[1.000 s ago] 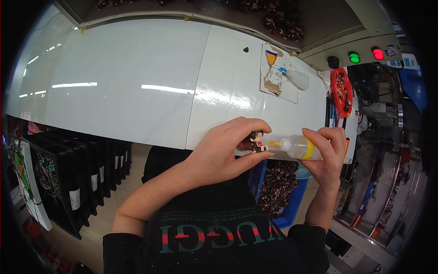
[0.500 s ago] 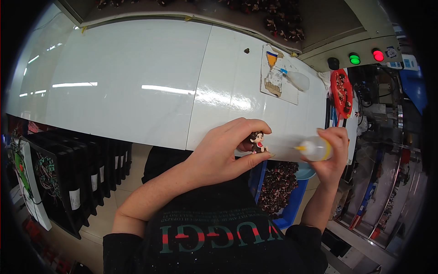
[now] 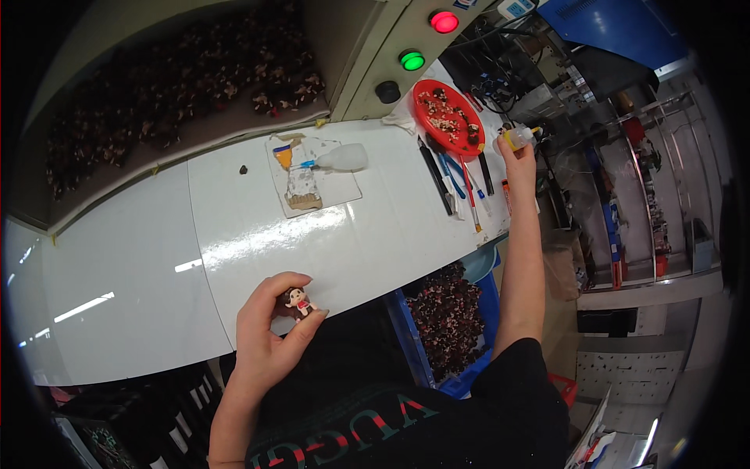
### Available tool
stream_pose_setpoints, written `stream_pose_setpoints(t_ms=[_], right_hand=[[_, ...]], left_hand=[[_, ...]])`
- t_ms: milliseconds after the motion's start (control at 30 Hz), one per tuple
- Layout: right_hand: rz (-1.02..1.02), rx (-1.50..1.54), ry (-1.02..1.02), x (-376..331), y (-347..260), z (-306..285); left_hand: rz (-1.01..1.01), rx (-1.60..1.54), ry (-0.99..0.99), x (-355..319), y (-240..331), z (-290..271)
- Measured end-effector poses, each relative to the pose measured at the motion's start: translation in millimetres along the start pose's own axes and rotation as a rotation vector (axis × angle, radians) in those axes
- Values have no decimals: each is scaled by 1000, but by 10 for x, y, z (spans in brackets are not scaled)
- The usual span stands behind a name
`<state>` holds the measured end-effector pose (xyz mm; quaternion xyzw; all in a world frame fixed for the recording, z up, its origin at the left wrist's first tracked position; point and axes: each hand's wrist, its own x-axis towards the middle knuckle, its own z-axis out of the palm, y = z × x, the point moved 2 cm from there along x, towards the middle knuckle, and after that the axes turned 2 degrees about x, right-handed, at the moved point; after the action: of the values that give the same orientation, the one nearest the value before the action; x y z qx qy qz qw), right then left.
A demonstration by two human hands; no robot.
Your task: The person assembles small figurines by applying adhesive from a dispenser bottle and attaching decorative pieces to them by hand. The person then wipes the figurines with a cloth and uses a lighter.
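Between the thumb and fingers of my left hand (image 3: 269,332) is a small figurine (image 3: 298,302) with dark brown hair, a pale face and a bit of red on its front. It is held above the near edge of the white table (image 3: 258,250). My right arm reaches out to the far right, where my right hand (image 3: 518,160) grips a squeeze bottle (image 3: 517,138) with a yellow tip. That bottle is close to a red plate (image 3: 461,146) bearing small dark and pale pieces.
A second squeeze bottle (image 3: 344,157) with a blue tip lies on a stained board (image 3: 336,195). Pens, a brush and blue-handled tools (image 3: 449,176) lie by the plate. A blue crate (image 3: 406,336) of small parts stands below the table edge. At the back is a machine with lit buttons (image 3: 412,60).
My right hand has carried the yellow-tipped bottle away from the figurine to the far right. My view has swung right. The figurine stays in my left hand.
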<state>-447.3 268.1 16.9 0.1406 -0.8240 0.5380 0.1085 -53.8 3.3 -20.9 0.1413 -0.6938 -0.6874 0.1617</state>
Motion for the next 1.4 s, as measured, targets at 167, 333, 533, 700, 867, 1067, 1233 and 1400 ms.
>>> stream_pose_setpoints(t_ms=[167, 333, 533, 700, 867, 1067, 1233, 1400], right_hand=[[-31, -318, 128, 314, 471, 3], [-56, -471, 0, 423, 807, 153], [-250, -87, 248, -120, 395, -56], [-372, 82, -231, -1606, -639, 557], [-535, 155, -758, -2529, -1140, 1263], [-523, 279, -689, -2783, -1157, 1523], [-580, 321, -585, -2818, -1120, 1575], [-577, 318, -562, -2826, -1143, 1595]], left_hand=[[-2, 17, 12, -33, 53, 16], [-15, 118, 74, -42, -1, 0], [92, 167, 48, 23, 3, -33], [154, 195, -3, 20, -22, -37], [104, 207, -5, -17, -38, -47], [82, 180, 8, -17, -13, -1], [87, 219, 16, -7, -30, -10], [90, 213, 35, -2, -33, -2]])
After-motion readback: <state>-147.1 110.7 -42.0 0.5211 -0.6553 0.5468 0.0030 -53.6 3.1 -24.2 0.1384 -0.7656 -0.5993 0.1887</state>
